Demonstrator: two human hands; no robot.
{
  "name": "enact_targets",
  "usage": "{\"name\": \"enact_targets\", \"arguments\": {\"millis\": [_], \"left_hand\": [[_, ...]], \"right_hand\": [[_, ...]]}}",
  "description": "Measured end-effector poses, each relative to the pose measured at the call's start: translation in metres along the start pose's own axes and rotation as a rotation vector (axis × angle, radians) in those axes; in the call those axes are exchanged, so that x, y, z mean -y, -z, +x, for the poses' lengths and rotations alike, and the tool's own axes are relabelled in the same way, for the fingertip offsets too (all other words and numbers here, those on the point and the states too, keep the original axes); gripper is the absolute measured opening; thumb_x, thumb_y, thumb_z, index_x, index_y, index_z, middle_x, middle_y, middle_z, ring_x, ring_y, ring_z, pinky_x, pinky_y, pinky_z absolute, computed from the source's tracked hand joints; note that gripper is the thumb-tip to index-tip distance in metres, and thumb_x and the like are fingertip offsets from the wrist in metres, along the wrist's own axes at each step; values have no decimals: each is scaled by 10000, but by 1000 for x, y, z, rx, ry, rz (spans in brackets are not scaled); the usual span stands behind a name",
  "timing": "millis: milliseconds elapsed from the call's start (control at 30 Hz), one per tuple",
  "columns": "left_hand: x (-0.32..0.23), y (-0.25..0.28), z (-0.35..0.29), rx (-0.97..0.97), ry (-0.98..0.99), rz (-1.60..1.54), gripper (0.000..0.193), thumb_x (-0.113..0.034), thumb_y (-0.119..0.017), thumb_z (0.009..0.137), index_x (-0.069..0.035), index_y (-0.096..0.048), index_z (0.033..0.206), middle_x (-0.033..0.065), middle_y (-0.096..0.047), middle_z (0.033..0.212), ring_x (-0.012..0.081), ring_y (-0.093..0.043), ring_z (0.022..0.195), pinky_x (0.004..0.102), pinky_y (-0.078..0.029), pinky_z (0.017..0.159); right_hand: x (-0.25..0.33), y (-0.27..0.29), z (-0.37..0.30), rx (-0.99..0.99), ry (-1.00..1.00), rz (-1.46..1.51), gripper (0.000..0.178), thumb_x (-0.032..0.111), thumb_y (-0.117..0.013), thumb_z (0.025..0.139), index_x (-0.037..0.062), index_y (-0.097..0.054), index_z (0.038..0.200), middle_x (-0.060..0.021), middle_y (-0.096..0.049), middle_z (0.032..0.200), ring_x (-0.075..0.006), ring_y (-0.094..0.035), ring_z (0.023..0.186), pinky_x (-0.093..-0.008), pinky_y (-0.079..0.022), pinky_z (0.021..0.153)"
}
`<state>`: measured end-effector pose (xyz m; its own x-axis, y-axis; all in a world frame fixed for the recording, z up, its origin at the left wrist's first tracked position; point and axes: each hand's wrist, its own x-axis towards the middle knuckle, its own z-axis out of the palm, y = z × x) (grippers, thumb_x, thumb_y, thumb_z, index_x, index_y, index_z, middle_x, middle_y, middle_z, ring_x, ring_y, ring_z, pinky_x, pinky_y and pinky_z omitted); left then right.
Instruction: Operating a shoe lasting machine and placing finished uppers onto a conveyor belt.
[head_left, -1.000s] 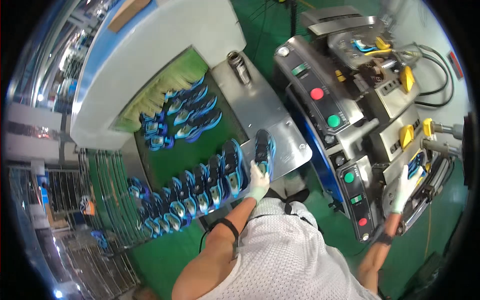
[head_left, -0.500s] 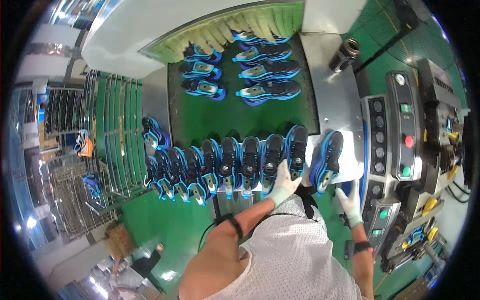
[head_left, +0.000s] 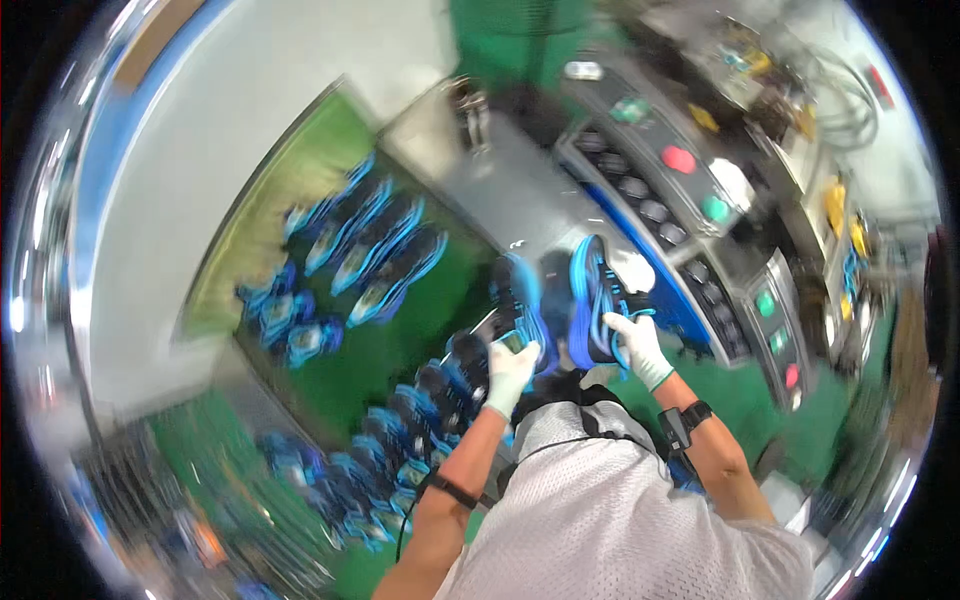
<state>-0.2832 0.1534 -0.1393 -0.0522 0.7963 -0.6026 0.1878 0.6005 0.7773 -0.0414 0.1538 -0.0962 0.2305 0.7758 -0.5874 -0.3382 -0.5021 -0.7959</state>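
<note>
In the head view, our gloved left hand (head_left: pixel 512 375) is gripping a black-and-blue sneaker (head_left: pixel 507 290) near its heel, fingers closing around it. Our gloved right hand (head_left: pixel 640 350) is pinching the rear of a second sneaker (head_left: pixel 592 300) between thumb and fingers, tilting it. Both shoes are hanging or resting at the near end of the metal table (head_left: pixel 520 190); we are not managing to tell whether their soles are touching it. Blur is hiding any lettering on the control panel (head_left: pixel 640 135). A row of sneakers (head_left: pixel 410 425) is lining the green belt's (head_left: pixel 400 350) near edge, crowding our left side, while green floor (head_left: pixel 745 430) is lying open beside our right forearm.
</note>
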Motion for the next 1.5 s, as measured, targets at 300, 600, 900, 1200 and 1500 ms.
{"name": "enact_targets", "arguments": {"millis": [300,600,900,1200,1500], "left_hand": [[-67,-160,-88,708,-541,473,351,-215,-801,801,-38,-530,664,15,-542,646,148,-479,588,368,-417,560],[-75,-347,-286,1583,-695,750,347,-171,-777,780,-1,-545,586,-19,-540,569,87,-455,518,324,-397,497],[30,-524,-567,2080,-1049,584,789,-148,-748,820,29,-345,1475,264,-573,1311,365,-602,1187,411,-479,994],[145,-632,-696,1991,-1340,644,767,-216,-734,845,22,-363,1473,259,-514,1405,406,-525,1276,422,-429,1081],[73,-502,-390,1998,-941,762,448,-310,-577,966,-10,-575,1298,232,-621,1253,379,-610,1149,433,-485,992]], "right_hand": [[-15,161,-189,-525,44,190,455,354,-809,825,-17,-603,991,-7,-521,548,-102,-447,408,-285,-330,383],[-81,231,-442,-1379,197,719,333,243,-775,830,-24,-692,1009,-37,-669,734,-99,-552,509,-275,-412,465],[-175,325,-663,-2338,60,160,502,231,-782,805,-29,-629,1207,-145,-702,1097,-246,-655,973,-367,-506,922],[-265,505,-766,-2182,-665,250,419,301,-769,722,-69,-653,880,-197,-695,832,-295,-685,813,-412,-521,758],[-123,432,-535,-1997,448,-277,593,212,-617,995,-70,-394,1466,-210,-507,1458,-298,-476,1355,-382,-338,1157]]}}
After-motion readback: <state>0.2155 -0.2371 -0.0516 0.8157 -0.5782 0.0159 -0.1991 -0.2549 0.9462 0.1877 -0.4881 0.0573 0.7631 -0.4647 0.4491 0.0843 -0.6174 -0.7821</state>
